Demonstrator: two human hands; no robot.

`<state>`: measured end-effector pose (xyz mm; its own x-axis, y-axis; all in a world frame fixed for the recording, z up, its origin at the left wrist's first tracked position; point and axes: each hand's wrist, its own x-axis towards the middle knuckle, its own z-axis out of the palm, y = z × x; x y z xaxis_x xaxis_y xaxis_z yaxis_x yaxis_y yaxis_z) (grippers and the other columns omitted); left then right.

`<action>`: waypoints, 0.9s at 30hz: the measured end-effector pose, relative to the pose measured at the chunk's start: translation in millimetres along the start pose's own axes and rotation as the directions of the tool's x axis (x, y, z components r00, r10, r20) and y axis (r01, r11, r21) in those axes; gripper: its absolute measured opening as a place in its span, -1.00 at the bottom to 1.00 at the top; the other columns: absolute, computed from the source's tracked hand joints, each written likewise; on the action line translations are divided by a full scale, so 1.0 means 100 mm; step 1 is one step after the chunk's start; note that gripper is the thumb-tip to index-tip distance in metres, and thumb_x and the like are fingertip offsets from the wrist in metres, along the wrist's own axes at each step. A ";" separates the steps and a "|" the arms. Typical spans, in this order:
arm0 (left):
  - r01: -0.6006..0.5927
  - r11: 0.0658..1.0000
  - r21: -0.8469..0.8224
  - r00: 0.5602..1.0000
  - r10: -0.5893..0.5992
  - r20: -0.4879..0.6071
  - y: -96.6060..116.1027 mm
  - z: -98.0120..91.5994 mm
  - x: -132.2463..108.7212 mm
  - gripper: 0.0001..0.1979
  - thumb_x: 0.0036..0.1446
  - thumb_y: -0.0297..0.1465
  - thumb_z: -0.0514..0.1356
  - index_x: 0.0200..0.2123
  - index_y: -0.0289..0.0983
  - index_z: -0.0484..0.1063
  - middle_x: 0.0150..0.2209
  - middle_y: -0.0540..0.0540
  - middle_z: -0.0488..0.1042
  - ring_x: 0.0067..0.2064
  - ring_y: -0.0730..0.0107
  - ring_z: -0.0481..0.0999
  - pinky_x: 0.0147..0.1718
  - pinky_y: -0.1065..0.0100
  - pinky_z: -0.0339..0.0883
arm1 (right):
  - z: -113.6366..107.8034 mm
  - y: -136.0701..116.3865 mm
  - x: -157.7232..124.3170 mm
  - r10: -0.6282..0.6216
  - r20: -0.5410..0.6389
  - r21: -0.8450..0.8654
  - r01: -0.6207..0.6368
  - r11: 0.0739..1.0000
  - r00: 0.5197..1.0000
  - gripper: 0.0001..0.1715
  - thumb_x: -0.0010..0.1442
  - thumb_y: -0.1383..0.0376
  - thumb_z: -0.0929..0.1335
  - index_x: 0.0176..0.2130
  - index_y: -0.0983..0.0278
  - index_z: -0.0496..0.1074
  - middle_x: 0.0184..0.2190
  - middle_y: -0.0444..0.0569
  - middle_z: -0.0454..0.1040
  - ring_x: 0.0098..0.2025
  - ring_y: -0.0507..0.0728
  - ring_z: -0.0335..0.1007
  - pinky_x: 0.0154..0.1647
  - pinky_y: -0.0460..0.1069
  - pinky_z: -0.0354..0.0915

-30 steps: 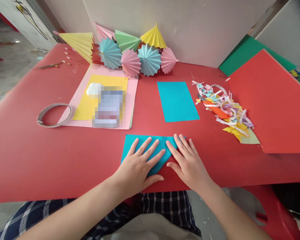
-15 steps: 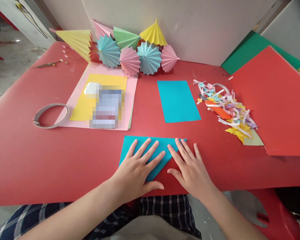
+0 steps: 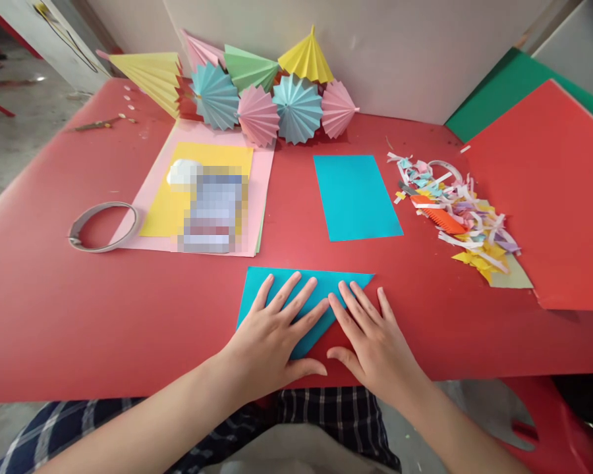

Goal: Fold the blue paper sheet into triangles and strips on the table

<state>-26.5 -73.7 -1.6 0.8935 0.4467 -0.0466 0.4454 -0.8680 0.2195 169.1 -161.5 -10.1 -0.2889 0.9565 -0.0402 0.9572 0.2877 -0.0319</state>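
Observation:
A blue paper folded into a triangle (image 3: 321, 281) lies near the front edge of the red table (image 3: 54, 309). My left hand (image 3: 271, 336) rests flat on it with fingers spread. My right hand (image 3: 373, 339) lies flat beside it, fingertips on the slanted fold edge of the triangle, palm on the table. Both hands hold nothing. A flat blue paper rectangle (image 3: 356, 196) lies beyond the triangle.
Several pleated paper umbrellas (image 3: 257, 99) stand against the back wall. Pink and yellow sheets (image 3: 165, 204) with a blurred object lie at left, beside a grey tape ring (image 3: 101, 226). A heap of paper scraps (image 3: 462, 214) lies at right, next to large red (image 3: 548, 197) and green (image 3: 504, 85) sheets.
My right hand has slid down and left along the fold edge. My left hand has stayed flat on the triangle. The view has shifted slightly.

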 end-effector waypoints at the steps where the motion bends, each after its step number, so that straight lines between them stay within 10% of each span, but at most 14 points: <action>1: 0.001 1.000 -0.005 1.000 -0.001 -0.004 0.00 0.01 0.00 -0.18 0.04 0.17 -0.21 0.26 -0.16 -0.12 0.28 -0.19 -0.12 0.26 -0.16 -0.15 0.12 -0.19 -0.31 | 0.00 0.00 0.00 -0.001 -0.003 -0.004 0.001 1.000 1.000 -0.18 0.21 -0.05 0.10 0.28 0.30 -0.19 0.29 0.09 -0.16 0.30 0.28 -0.28 0.19 0.35 -0.16; 27: 0.005 1.000 0.023 1.000 -0.004 -0.028 -0.01 0.04 -0.01 -0.50 0.25 -0.24 -0.11 0.25 -0.04 -0.10 0.29 -0.07 -0.10 0.27 -0.04 -0.13 0.14 -0.16 -0.28 | 0.00 0.10 0.21 0.093 -0.124 0.061 -0.086 0.994 0.988 -0.45 0.25 0.13 0.14 0.19 0.22 0.12 0.23 0.14 0.05 0.25 0.27 -0.05 0.16 0.31 -0.03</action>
<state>-27.8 -74.5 -5.2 0.8896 0.4563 -0.0199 0.4510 -0.8706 0.1965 172.7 -138.5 -11.2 -0.1936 0.9778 0.0809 0.9757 0.2005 -0.0889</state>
